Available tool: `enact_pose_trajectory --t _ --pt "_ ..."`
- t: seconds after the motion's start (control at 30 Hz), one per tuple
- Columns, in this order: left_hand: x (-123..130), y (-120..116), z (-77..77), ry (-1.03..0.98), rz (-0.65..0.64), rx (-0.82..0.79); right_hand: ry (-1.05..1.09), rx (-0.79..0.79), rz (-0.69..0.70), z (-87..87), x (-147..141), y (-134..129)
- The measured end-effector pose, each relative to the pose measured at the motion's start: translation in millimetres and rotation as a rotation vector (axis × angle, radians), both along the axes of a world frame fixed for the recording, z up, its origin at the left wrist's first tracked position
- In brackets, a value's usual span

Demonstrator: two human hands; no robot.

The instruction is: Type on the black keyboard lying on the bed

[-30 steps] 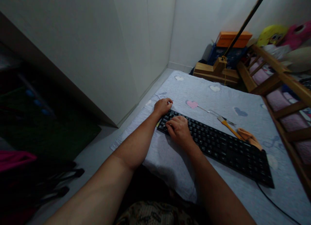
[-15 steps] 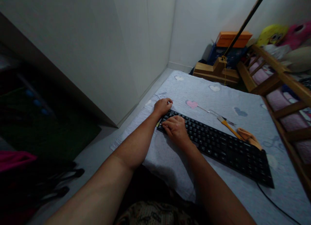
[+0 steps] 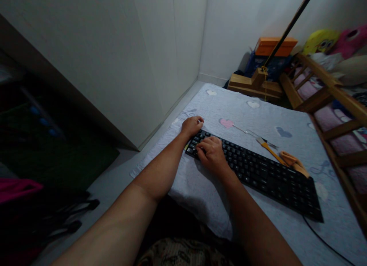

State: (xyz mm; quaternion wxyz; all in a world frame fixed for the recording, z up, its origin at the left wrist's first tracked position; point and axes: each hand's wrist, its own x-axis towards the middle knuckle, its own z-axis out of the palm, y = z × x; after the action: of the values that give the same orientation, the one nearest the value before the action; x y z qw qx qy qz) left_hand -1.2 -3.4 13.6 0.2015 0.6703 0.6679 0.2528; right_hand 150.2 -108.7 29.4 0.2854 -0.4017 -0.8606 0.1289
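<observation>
A black keyboard (image 3: 258, 170) lies slantwise on a pale cloth with heart prints (image 3: 237, 105). At its far left corner, my left hand (image 3: 191, 126) is closed with curled fingers against the edge. My right hand (image 3: 212, 153) is over the keys at the left end, fingers bent down and drawn together; whatever may be under them is hidden. Behind the keyboard lie a brush with a yellow handle (image 3: 271, 150) and a thin metal tool (image 3: 250, 133). A folded orange-brown cloth (image 3: 294, 162) rests against the keyboard's back edge.
A tall pale cabinet panel (image 3: 149, 67) stands close on the left. Along the right runs a wooden slatted rail (image 3: 329, 86). At the back are a wooden stand with a dark pole (image 3: 258, 80) and an orange box (image 3: 275, 46). The keyboard's cable (image 3: 321, 237) trails front right.
My right hand has slid slightly to the right over the keys, baring some keys at the left end. My left hand and the keyboard have stayed put.
</observation>
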Motion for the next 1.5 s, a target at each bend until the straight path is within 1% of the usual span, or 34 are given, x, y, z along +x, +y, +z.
enact_pose_trajectory --t 0.27,0.63,0.97,1.5 --pt "0 1 -2.0 0.003 0.002 0.015 -0.020 -0.001 -0.010 -0.8 0 0" --pt "1 3 -3.0 0.012 0.003 0.016 0.005 -0.034 0.027 -3.4 -5 0" --pt "2 0 1.0 0.012 0.007 -0.002 -0.031 -0.030 0.035 -4.0 -11 0" --pt "0 0 -0.1 0.011 0.001 0.002 -0.024 -0.036 0.046 -5.7 -13 2"
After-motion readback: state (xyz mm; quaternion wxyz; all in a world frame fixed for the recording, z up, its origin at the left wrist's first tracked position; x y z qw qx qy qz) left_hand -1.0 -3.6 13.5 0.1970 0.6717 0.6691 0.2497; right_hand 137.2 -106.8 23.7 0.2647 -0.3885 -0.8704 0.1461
